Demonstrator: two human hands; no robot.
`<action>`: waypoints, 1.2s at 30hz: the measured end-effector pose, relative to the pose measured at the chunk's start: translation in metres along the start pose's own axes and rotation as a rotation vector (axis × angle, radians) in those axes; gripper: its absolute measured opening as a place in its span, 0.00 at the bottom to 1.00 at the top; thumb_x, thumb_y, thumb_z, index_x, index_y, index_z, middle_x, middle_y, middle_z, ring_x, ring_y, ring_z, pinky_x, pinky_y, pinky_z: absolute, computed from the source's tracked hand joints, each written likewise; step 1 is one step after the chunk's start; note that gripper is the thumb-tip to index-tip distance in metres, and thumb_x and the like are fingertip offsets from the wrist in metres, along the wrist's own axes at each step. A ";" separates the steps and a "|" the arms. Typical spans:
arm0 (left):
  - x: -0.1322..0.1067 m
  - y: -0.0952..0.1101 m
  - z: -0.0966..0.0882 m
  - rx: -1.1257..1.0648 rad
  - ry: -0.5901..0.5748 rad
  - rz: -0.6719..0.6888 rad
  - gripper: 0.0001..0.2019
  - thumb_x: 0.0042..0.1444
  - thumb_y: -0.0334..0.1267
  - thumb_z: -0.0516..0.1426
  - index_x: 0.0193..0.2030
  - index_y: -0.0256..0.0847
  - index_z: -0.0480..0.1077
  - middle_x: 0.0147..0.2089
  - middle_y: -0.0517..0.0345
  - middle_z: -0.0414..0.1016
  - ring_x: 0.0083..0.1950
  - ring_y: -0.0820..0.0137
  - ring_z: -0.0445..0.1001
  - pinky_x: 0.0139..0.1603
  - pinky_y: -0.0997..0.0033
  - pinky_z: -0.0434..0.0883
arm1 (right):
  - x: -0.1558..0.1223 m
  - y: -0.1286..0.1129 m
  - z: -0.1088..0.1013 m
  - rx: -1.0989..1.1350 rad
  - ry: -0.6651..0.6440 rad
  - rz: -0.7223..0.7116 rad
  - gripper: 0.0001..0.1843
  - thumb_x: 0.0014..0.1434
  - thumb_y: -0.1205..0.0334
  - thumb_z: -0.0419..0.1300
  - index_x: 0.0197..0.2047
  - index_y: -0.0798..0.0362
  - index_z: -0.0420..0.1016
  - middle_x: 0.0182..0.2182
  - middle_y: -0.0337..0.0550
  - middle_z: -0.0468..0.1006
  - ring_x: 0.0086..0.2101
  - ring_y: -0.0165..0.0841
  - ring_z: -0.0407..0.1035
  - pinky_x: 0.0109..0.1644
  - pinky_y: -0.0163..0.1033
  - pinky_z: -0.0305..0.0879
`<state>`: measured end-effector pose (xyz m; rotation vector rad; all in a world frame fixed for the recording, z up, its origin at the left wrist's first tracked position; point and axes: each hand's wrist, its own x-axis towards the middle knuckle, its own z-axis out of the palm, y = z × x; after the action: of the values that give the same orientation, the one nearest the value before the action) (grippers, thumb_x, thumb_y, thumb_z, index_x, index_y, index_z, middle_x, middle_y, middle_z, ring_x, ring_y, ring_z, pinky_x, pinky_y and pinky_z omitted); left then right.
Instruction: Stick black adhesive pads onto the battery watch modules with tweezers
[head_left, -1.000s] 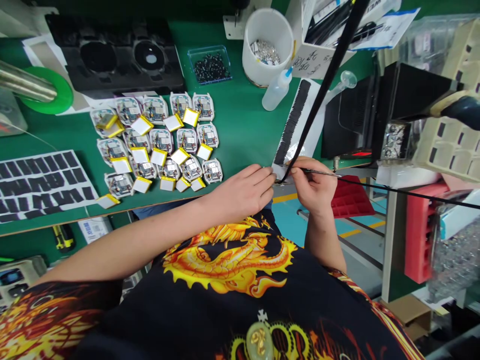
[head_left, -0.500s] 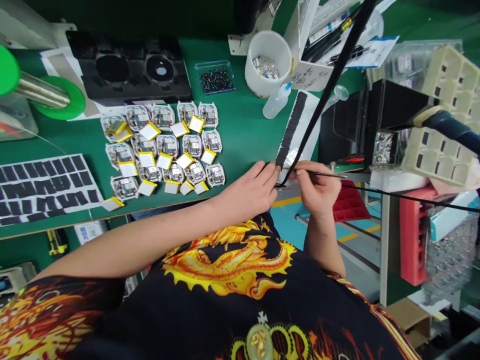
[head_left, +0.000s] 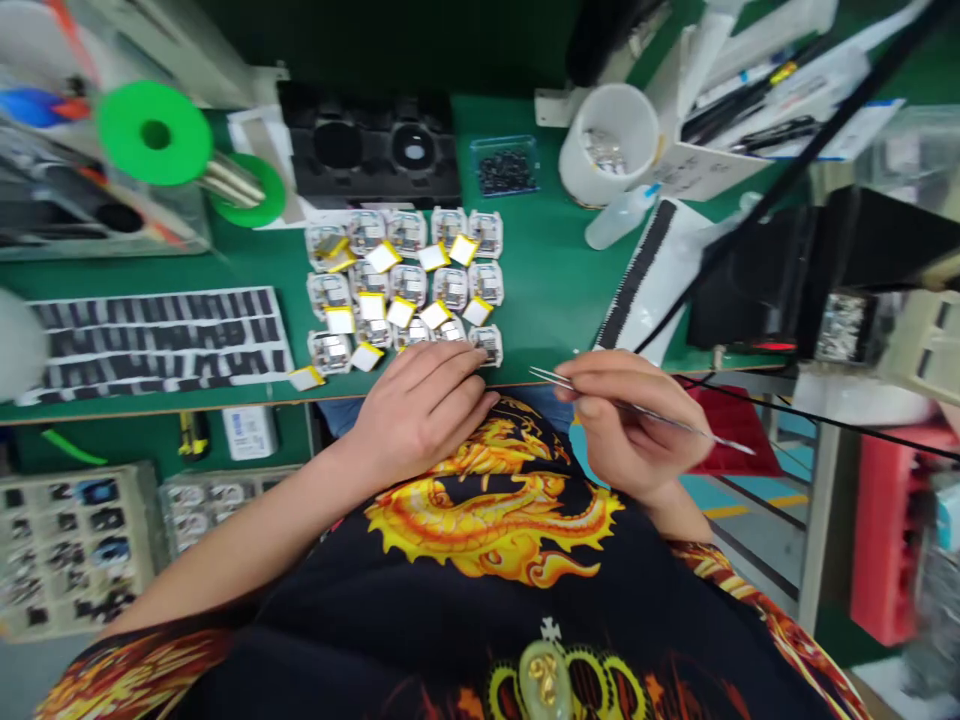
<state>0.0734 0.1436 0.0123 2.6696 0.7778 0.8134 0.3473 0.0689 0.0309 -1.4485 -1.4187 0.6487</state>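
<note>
My left hand (head_left: 420, 415) lies at the table's front edge, its fingertips on the bottom row of a grid of clear plastic shells with circuit boards and yellow-edged pouch cells (head_left: 405, 285). Nothing shows in its fingers. My right hand (head_left: 630, 425) pinches long steel tweezers (head_left: 637, 405), their tips pointing left in the air above the table edge. A strip of black pads on a white backing sheet (head_left: 645, 270) lies up and to the right of the tweezers, not touching them.
A sheet of black rectangular pads (head_left: 157, 335) lies left of the grid. Behind stand a white cup of metal parts (head_left: 607, 145), a small tray of black parts (head_left: 504, 165) and a dropper bottle (head_left: 619, 218). A black cable (head_left: 795, 165) crosses the right side above a red tray (head_left: 727, 435).
My left hand has left the black strip and moved left onto the grid. My right hand has drawn back from the strip with the tweezers. The whole view has shifted to the right.
</note>
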 end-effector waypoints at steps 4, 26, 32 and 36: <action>-0.030 -0.009 -0.010 0.119 0.056 -0.133 0.18 0.65 0.29 0.70 0.60 0.38 0.78 0.58 0.45 0.89 0.61 0.52 0.86 0.59 0.49 0.84 | 0.037 0.004 0.055 0.080 -0.123 -0.062 0.08 0.69 0.56 0.73 0.51 0.44 0.87 0.45 0.42 0.90 0.48 0.41 0.87 0.54 0.51 0.87; -0.028 -0.026 0.005 0.060 0.002 -0.031 0.07 0.73 0.31 0.63 0.55 0.39 0.79 0.56 0.48 0.88 0.63 0.56 0.84 0.68 0.47 0.78 | 0.056 0.009 0.093 -0.174 -0.244 -0.245 0.06 0.72 0.65 0.65 0.46 0.46 0.85 0.40 0.40 0.91 0.42 0.37 0.87 0.49 0.47 0.83; -0.032 -0.026 0.007 0.057 0.028 -0.064 0.10 0.71 0.29 0.63 0.56 0.40 0.79 0.58 0.48 0.88 0.69 0.51 0.81 0.68 0.43 0.78 | 0.061 0.015 0.093 -0.097 -0.214 -0.228 0.07 0.73 0.64 0.66 0.49 0.44 0.86 0.43 0.39 0.91 0.44 0.37 0.87 0.52 0.48 0.84; -0.033 -0.026 0.009 0.068 0.036 -0.080 0.10 0.71 0.30 0.64 0.57 0.40 0.79 0.60 0.47 0.88 0.68 0.51 0.81 0.68 0.42 0.78 | 0.062 0.019 0.096 -0.066 -0.224 -0.226 0.07 0.72 0.65 0.67 0.50 0.44 0.86 0.43 0.39 0.91 0.45 0.36 0.86 0.52 0.47 0.84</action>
<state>0.0447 0.1459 -0.0189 2.6700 0.9309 0.8314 0.2824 0.1562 -0.0079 -1.2704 -1.7640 0.6395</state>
